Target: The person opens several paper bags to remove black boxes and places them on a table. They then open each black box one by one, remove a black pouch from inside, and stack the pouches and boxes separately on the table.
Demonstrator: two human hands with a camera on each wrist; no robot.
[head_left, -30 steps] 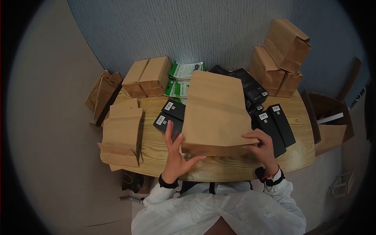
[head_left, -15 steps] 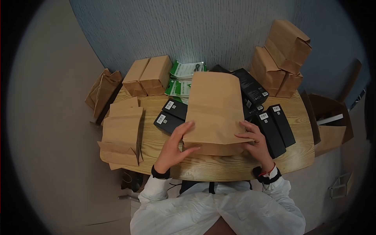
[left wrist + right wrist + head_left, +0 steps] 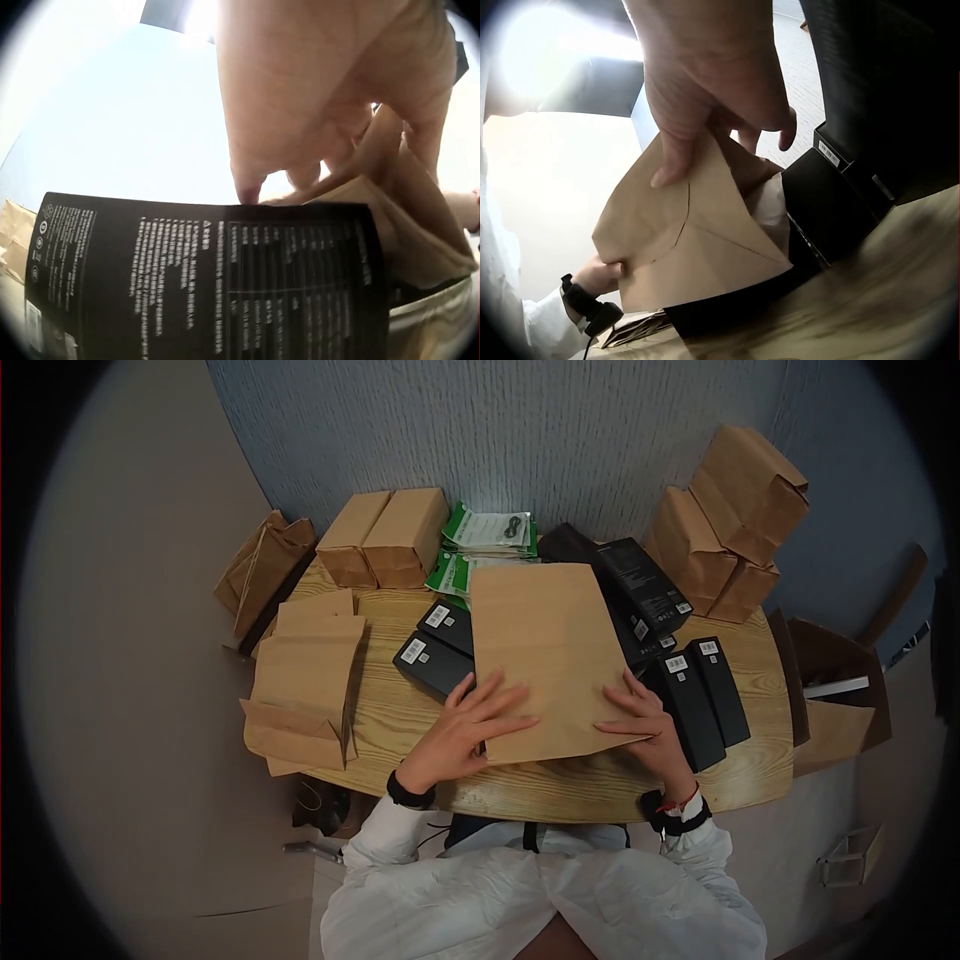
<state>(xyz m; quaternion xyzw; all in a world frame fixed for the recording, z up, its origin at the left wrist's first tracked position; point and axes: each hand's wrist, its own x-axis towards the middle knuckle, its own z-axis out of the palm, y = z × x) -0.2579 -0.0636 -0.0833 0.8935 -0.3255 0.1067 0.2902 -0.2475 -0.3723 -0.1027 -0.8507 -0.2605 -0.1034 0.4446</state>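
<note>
A brown paper bag (image 3: pixel 540 640) lies in front of the person at the middle of the table, its broad face up. My left hand (image 3: pixel 455 735) grips its near left corner, fingers spread over the top and thumb at the near edge. On the near right corner my right hand (image 3: pixel 648 735) pinches the paper, fingers on top. The right wrist view shows that thumb pressed on the creased end of the bag (image 3: pixel 697 232), with something white beside the paper. Next to the left hand is a black box (image 3: pixel 187 277) with white print.
Black boxes (image 3: pixel 700 700) lie right of the bag, more (image 3: pixel 435 660) at its left. Green-and-white packets (image 3: pixel 490 532) are behind. Filled paper bags (image 3: pixel 745 490) are stacked back right, others (image 3: pixel 385 535) back left. Flat bags (image 3: pixel 305 680) lie on the left.
My left hand came down from raised, spread fingers onto the bag's near left corner. The bag's near end has tipped, so its front face no longer shows. The head view has shifted slightly.
</note>
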